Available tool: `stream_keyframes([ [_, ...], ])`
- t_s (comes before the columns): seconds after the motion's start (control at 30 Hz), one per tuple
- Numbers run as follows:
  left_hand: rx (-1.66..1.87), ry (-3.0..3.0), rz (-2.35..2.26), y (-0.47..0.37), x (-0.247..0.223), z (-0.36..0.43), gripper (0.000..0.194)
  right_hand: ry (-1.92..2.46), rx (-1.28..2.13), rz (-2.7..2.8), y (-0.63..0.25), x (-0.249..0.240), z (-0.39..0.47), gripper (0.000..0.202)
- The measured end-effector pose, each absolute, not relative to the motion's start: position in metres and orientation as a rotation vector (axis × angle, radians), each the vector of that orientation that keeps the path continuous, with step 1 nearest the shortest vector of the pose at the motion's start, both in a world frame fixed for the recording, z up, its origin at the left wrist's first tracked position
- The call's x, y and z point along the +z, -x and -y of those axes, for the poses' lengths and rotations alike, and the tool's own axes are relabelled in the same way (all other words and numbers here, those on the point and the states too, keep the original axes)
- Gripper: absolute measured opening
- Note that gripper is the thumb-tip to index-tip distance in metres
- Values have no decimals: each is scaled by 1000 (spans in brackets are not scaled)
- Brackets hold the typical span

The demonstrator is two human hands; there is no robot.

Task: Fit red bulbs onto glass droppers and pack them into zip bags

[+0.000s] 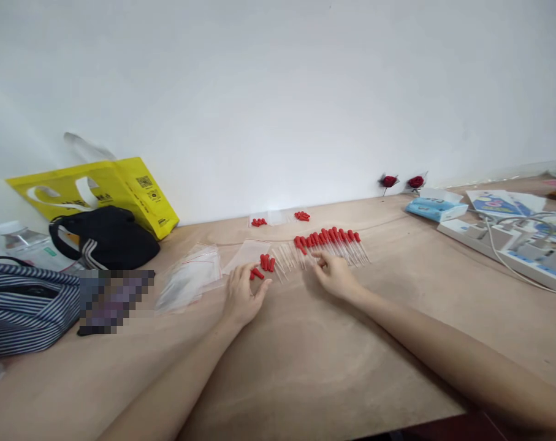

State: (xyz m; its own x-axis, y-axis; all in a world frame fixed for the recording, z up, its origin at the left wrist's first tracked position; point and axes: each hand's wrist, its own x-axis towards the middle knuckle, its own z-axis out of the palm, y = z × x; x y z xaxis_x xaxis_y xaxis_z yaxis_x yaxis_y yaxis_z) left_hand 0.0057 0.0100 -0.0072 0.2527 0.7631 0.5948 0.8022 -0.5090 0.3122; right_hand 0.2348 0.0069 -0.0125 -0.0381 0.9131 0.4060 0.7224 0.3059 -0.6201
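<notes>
Droppers point(335, 236) with red bulbs are lying side by side in a slanting row on the counter point(351, 367), just right of the frame's centre, their thin clear stems pointing toward the lower right. Bare tubes point(284, 260) are lying left of that row, and loose red bulbs point(267, 263) are sitting left of the tubes, near the middle of the frame.

Each dropper is looking very light. The stem is seeming stiff, smooth and slippery, probably brittle if bent, while the bulb is seeming soft and rubbery, likely giving under pressure. The safest hold is probably being offered at the collar, where bulb and stem are meeting; the slim tip is calling for little force.

At the centre, the left hand point(241, 294) is resting palm down, its grip standing spread, thumb well apart from the fingers, the fingertips reaching the nearest loose bulbs without visibly pinching one. Right of it, the right hand point(336, 274) is bringing thumb and fingers close together at the left end of the dropper row; whether that grip is pinching a stem, I cannot tell.
</notes>
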Motion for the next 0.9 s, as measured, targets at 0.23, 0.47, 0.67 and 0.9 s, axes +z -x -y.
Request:
stream_keyframes([
  [0.23, -1051, 2480, 1658, 5, -14, -22, 17, 1786, 182, 1664, -221, -9, -46, 23],
  [0.47, -1031, 2602, 1614, 7, -9, -20, 19, 1989, 108, 1714, -206, -8, -51, 23],
  [0.67, -1047, 2614, 1608, 8, -12, -26, 9, 1972, 85, 1723, -205, -5, -52, 20],
  [0.9, -1041, 2625, 1605, 13, -13, -34, 20, 1669, 139, 2018, -183, 0, -28, 25],
])
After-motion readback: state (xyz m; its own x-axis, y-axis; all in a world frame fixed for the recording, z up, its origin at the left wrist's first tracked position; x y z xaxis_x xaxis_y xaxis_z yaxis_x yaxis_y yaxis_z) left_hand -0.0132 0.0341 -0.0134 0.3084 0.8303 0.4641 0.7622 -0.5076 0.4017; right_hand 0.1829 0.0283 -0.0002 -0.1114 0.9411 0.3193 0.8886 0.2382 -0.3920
